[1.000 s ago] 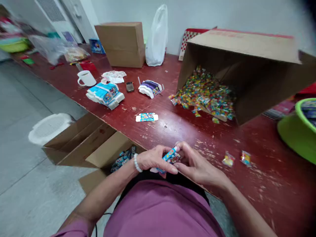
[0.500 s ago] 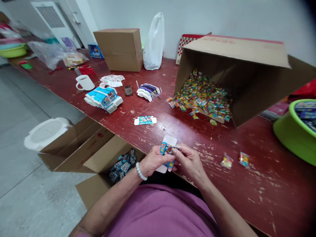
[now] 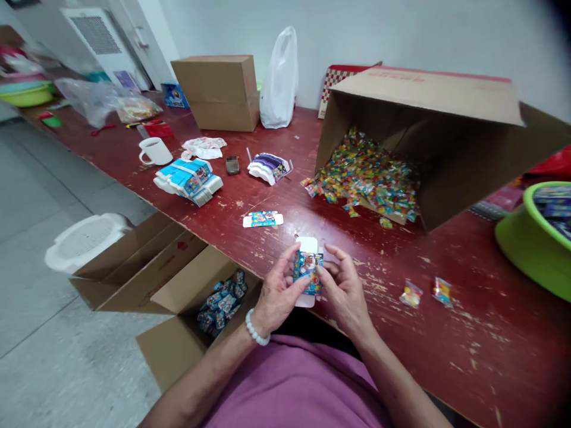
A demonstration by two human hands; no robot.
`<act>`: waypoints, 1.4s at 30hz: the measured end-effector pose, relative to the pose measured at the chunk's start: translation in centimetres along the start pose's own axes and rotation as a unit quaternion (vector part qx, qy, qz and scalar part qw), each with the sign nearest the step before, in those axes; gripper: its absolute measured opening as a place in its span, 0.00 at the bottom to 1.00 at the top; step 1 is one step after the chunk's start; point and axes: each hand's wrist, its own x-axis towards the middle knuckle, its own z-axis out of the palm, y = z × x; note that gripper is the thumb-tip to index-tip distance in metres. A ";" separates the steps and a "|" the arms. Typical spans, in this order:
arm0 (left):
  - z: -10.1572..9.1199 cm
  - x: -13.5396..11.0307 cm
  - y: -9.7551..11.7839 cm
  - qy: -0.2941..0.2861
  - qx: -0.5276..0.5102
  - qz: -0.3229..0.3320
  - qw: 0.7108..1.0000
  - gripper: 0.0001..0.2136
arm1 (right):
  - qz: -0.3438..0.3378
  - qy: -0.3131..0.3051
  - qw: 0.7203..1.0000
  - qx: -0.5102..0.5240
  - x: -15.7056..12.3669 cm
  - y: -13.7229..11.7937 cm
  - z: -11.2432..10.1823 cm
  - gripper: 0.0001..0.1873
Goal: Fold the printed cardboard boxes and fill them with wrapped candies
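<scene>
Between both hands, over the table's front edge, is a small blue printed carton with white flaps sticking out at top and bottom. My left hand grips its left side, thumb across the front. On the right side, my right hand holds it with the thumb on the printed face and the index finger raised. A flat blue carton lies on the table just beyond. Two wrapped candies rest to the right of my hands.
A tipped cardboard box spills wrapped candies. Carton stacks and a white mug are at left. A green basin stands far right. Below the edge, an open box holds filled blue cartons.
The carton has turned from tilted to upright, its printed front now facing me. My right hand has shifted to its right side, with the index finger lifted.
</scene>
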 end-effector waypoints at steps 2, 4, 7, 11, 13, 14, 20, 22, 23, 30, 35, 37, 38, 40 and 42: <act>-0.2 0.2 0.3 0.000 -0.015 -0.011 1.000 0.27 | -0.020 -0.009 1.000 0.000 0.0 0.3 0.0 0.21; -0.4 0.4 0.7 -0.012 -0.037 -0.049 0.998 0.24 | -0.019 -0.019 1.000 0.007 0.0 0.3 -0.1 0.17; -0.7 0.7 1.1 -0.025 -0.062 -0.106 0.992 0.19 | -0.009 -0.017 1.000 -0.017 0.2 -0.4 -0.6 0.11; -0.8 0.8 1.3 -0.015 -0.040 -0.107 0.993 0.14 | 0.017 -0.019 0.997 -0.077 0.6 -1.5 -1.3 0.13; -0.8 0.8 1.2 -0.021 -0.017 -0.097 0.995 0.13 | 0.050 -0.029 0.997 -0.053 0.9 -1.6 -1.5 0.13; -0.8 0.8 1.2 -0.025 -0.003 -0.091 0.996 0.12 | 0.069 -0.034 0.997 -0.032 1.0 -1.6 -1.6 0.13; -1.2 0.8 1.2 -0.051 0.062 -0.065 0.995 0.11 | 0.126 -0.038 0.988 0.075 1.4 -1.3 -1.5 0.20; -1.1 0.8 1.2 -0.047 0.038 -0.058 0.996 0.11 | 0.111 -0.054 0.992 0.036 1.3 -1.6 -1.5 0.15; -1.1 0.8 1.1 -0.037 0.014 -0.056 0.998 0.12 | 0.093 -0.058 0.994 0.010 1.2 -1.7 -1.5 0.12; -0.3 0.6 -0.2 -0.051 -0.189 -0.185 0.963 0.22 | 0.008 -0.023 0.999 -0.039 0.8 -1.6 -1.4 0.10; -0.2 0.8 -0.8 -0.095 -0.208 -0.258 0.939 0.28 | -0.006 -0.101 0.990 -0.101 0.5 -1.9 -1.9 0.10; -0.2 0.9 -0.7 -0.079 -0.181 -0.240 0.951 0.27 | -0.023 -0.117 0.985 -0.125 0.5 -2.1 -2.2 0.12; -0.2 1.0 -0.6 -0.073 -0.162 -0.234 0.956 0.27 | -0.025 -0.123 0.984 -0.129 0.5 -2.2 -2.3 0.13; 0.0 1.1 -0.3 -0.063 -0.123 -0.220 0.966 0.28 | -0.021 -0.125 0.984 -0.126 0.7 -2.2 -2.4 0.12; 0.2 1.1 -0.1 -0.058 -0.091 -0.199 0.974 0.29 | -0.019 -0.124 0.984 -0.127 1.0 -2.1 -2.4 0.11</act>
